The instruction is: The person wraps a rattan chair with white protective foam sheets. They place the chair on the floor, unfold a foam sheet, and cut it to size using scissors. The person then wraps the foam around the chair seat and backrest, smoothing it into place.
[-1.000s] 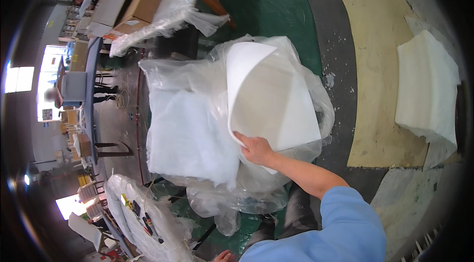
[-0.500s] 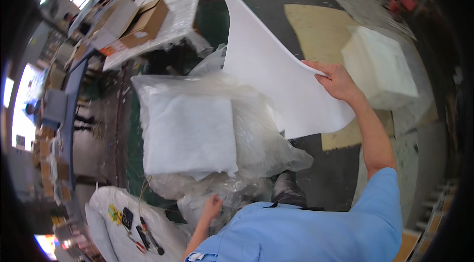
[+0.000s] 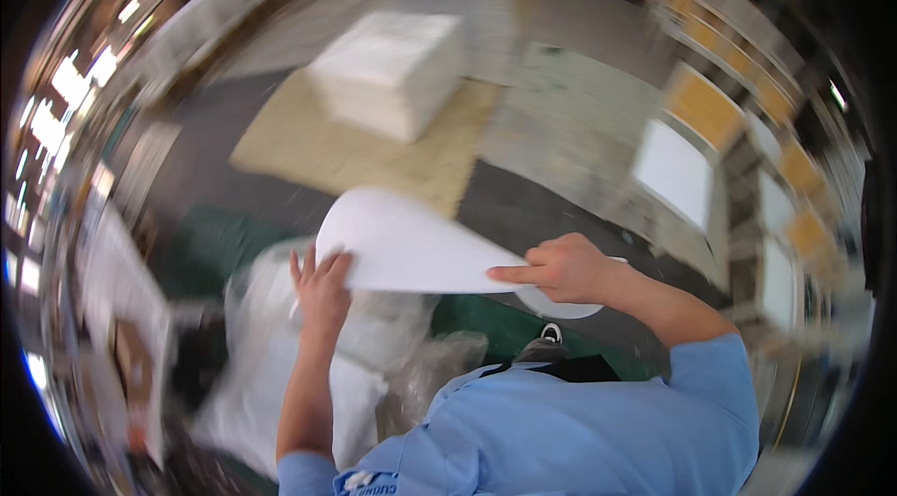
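A large thin white sheet [image 3: 411, 248] is curved between my two hands, its far edge bowed upward. My right hand [image 3: 565, 270] grips its right part, index finger stretched along the surface; a rounded piece of the sheet shows below this hand. At the left end, my left hand [image 3: 322, 295] is closed on the edge with the thumb side, while other fingers stick out. Below the left forearm lies clear plastic wrapping [image 3: 248, 328], with a white padded stack [image 3: 350, 403] beside it. Motion blurs the surroundings.
A wrapped white block [image 3: 388, 76] stands on a tan mat [image 3: 308, 146] ahead. White and tan panels [image 3: 673, 174] lean or lie in rows at the right. An open cardboard box [image 3: 133, 361] is at the left. My shoe [image 3: 551, 333] stands on dark green flooring.
My view has turned to the right, towards the block and panels. My left hand has come up from low down onto the sheet. The sheet has swung round, lower and more curled.
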`<state>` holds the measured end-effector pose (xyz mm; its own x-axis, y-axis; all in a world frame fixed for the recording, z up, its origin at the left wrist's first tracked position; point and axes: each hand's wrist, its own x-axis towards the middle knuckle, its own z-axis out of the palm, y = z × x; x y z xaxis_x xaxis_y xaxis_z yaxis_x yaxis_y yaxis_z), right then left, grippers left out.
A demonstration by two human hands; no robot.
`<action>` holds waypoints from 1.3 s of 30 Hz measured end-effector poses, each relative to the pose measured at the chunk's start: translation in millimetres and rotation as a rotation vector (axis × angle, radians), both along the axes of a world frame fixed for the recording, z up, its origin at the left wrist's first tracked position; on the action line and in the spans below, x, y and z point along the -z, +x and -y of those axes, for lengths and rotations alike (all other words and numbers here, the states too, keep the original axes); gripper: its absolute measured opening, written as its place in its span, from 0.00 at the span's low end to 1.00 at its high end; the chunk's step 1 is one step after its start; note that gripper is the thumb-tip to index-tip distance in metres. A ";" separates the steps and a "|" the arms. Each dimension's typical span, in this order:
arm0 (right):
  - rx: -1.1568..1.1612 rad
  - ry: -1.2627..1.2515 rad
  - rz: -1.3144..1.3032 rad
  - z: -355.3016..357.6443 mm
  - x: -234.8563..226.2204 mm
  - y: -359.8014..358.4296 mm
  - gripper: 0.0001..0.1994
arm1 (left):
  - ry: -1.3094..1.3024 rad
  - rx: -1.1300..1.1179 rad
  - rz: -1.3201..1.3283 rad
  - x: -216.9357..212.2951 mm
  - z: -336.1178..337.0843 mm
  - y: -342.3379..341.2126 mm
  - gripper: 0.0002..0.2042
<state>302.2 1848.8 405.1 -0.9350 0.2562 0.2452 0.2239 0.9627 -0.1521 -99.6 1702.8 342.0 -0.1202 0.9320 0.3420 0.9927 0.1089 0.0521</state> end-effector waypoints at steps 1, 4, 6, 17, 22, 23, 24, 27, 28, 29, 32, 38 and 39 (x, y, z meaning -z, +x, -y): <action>0.101 -0.063 0.063 5.2 -4.8 32.6 0.30 | 0.005 0.107 0.083 4.1 -13.7 16.6 0.27; 0.480 -0.197 0.046 33.9 8.9 167.5 0.23 | 0.019 0.372 0.176 13.1 -59.4 125.2 0.24; 0.708 -0.269 0.118 55.8 27.1 258.3 0.19 | 0.016 0.512 0.108 -0.5 -84.5 188.5 0.23; 1.134 -1.081 -0.981 203.9 28.9 643.7 0.28 | -0.070 0.860 0.149 -87.6 -95.2 494.2 0.24; 1.127 -0.979 -0.776 184.6 80.3 696.6 0.21 | -0.066 0.940 0.151 -125.0 -114.6 557.0 0.24; 1.133 -0.997 -0.833 177.5 96.1 692.6 0.19 | -0.095 0.935 0.116 -127.1 -117.0 567.6 0.24; 1.139 -1.009 -0.890 171.9 109.0 690.8 0.17 | -0.118 0.933 0.082 -129.1 -121.0 576.0 0.23; 1.288 -0.584 -0.684 174.1 132.0 712.7 0.17 | -0.156 0.947 0.084 -125.8 -140.2 598.4 0.24; 1.302 -0.449 -0.613 162.4 136.0 698.3 0.16 | -0.183 0.911 0.047 -132.9 -143.8 594.2 0.24; 1.265 -0.530 -0.682 155.8 136.1 698.4 0.16 | -0.198 0.886 0.048 -137.4 -150.2 594.9 0.24; 1.206 -0.742 -0.815 124.2 144.0 709.7 0.14 | -0.241 0.832 0.060 -143.7 -176.4 597.5 0.25; 1.413 -0.990 -0.733 1.4 210.7 728.7 0.12 | -0.360 0.780 0.196 -82.0 -254.2 610.8 0.22; 1.394 -1.055 -0.808 -22.6 219.9 726.3 0.13 | -0.399 0.740 0.222 -68.1 -267.5 610.2 0.22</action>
